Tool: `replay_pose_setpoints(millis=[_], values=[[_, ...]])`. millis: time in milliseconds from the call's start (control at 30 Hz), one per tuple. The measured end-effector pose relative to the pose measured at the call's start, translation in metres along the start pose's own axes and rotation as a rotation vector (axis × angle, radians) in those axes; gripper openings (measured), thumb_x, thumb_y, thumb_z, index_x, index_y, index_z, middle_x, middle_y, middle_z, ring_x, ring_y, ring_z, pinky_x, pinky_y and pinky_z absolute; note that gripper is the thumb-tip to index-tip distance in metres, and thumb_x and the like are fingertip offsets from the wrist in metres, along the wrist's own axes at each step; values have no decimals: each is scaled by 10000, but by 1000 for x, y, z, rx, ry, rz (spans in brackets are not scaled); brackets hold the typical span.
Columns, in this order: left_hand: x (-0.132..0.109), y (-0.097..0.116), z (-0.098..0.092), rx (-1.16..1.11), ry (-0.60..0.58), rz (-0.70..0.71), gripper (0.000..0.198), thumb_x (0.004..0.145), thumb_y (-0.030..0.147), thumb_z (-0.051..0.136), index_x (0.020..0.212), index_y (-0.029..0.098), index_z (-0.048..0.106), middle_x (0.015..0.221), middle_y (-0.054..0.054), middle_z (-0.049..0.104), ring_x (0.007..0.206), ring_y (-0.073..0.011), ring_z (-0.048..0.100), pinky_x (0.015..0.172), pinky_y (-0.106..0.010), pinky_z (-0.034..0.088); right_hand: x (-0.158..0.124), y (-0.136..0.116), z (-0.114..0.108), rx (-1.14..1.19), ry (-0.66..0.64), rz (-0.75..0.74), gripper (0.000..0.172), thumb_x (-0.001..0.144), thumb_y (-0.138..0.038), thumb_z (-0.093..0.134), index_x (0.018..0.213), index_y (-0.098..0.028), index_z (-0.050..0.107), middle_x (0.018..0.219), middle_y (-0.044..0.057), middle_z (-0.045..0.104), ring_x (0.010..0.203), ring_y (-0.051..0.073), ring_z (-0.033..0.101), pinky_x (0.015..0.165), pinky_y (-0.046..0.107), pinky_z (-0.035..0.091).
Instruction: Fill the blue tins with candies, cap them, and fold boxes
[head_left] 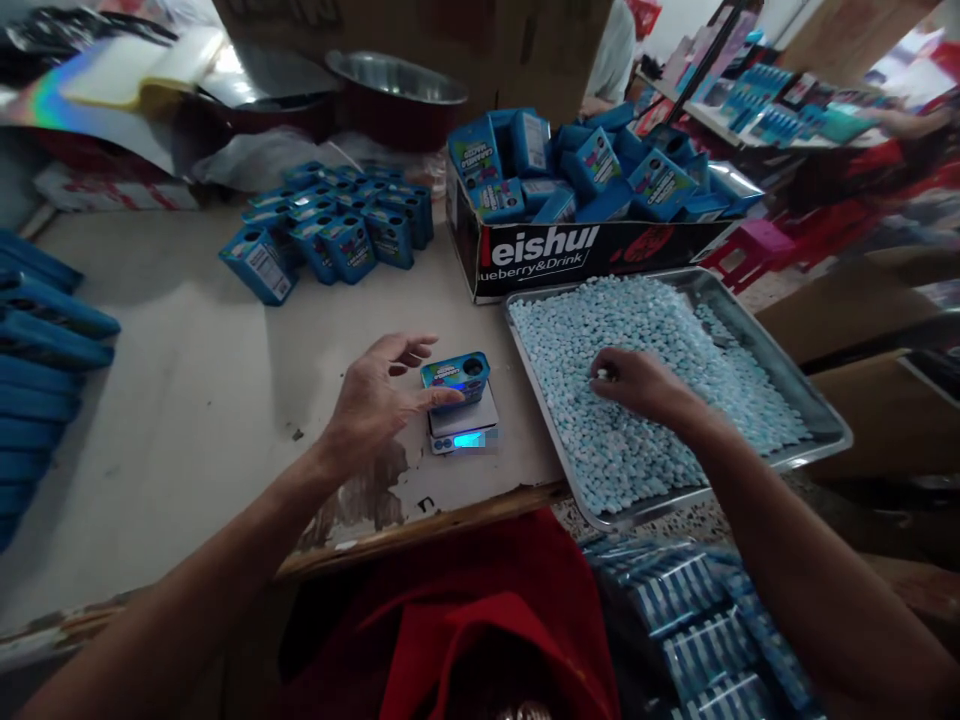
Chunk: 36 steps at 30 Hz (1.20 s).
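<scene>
On a small digital scale (466, 418) with a glowing blue display stands a blue candy box (454, 372) with a dark round hole in its top. My left hand (379, 388) is at the box's left, fingers spread and thumb along its near side; whether the thumb touches it I cannot tell. Over a metal tray (814, 440) heaped with pale blue and white candies (637, 430), my right hand (637, 383) is closed, with a few candies showing at its fingertips.
Behind the tray, a black carton (525, 262) is piled with blue boxes (660, 185). More blue boxes (349, 245) stand in a group at the table's back, and others (45, 350) line the left. A metal bowl (397, 80) sits behind. Packed blue goods (697, 610) lie below the tray.
</scene>
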<state>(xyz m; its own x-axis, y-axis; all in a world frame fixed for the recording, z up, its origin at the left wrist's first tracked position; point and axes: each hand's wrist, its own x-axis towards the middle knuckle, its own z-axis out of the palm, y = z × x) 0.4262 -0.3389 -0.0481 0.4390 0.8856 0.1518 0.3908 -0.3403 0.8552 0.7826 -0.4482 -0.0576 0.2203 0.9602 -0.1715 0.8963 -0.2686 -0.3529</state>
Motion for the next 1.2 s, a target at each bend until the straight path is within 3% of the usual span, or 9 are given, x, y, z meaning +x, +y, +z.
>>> replay_pose_setpoints(millis=[167, 300, 500, 667, 967, 1200], values=[[-7, -6, -29, -9, 32, -29, 586, 690, 541, 878, 1157, 217, 737, 1139, -85, 736, 1023, -238, 689, 989, -404, 564, -10, 5, -8, 627, -28, 190, 248, 753, -373, 751, 880, -174, 671, 749, 48, 714, 478, 97, 500, 459, 241, 357], [-12, -1, -39, -6, 95, -67, 501, 743, 523, 846, 1122, 213, 742, 1109, -68, 750, 1000, -222, 699, 967, -372, 581, -17, -8, -10, 725, -5, 228, 233, 699, -346, 801, 803, -169, 689, 705, 40, 710, 471, 67, 463, 422, 202, 322], [-10, 6, -40, 25, 160, -15, 399, 757, 454, 843, 1062, 212, 756, 1036, -39, 759, 925, -191, 704, 950, -341, 592, -13, -15, -9, 722, -13, 270, 281, 615, -361, 875, 757, -180, 714, 661, 43, 704, 543, 131, 619, 516, 241, 511], [-13, 3, -41, 21, 168, -18, 366, 760, 442, 845, 1040, 221, 761, 1024, -33, 763, 928, -198, 713, 939, -344, 601, -2, -37, -14, 674, -59, 149, 238, 688, -368, 869, 800, -196, 747, 683, 36, 708, 568, 124, 617, 538, 244, 528], [-22, 2, -44, 30, 183, -24, 409, 734, 466, 862, 1063, 247, 759, 1066, -39, 762, 990, -231, 715, 968, -386, 594, 20, -118, -26, 728, -219, -208, 188, 769, -346, 836, 836, -191, 755, 606, 0, 670, 515, 117, 594, 464, 240, 476], [-32, -4, -41, -15, 152, -44, 384, 743, 446, 855, 1053, 237, 765, 1065, -55, 762, 989, -237, 715, 981, -418, 581, 29, -146, -28, 708, -228, -316, 144, 791, -310, 803, 835, -181, 758, 616, 2, 666, 518, 114, 591, 456, 239, 448]])
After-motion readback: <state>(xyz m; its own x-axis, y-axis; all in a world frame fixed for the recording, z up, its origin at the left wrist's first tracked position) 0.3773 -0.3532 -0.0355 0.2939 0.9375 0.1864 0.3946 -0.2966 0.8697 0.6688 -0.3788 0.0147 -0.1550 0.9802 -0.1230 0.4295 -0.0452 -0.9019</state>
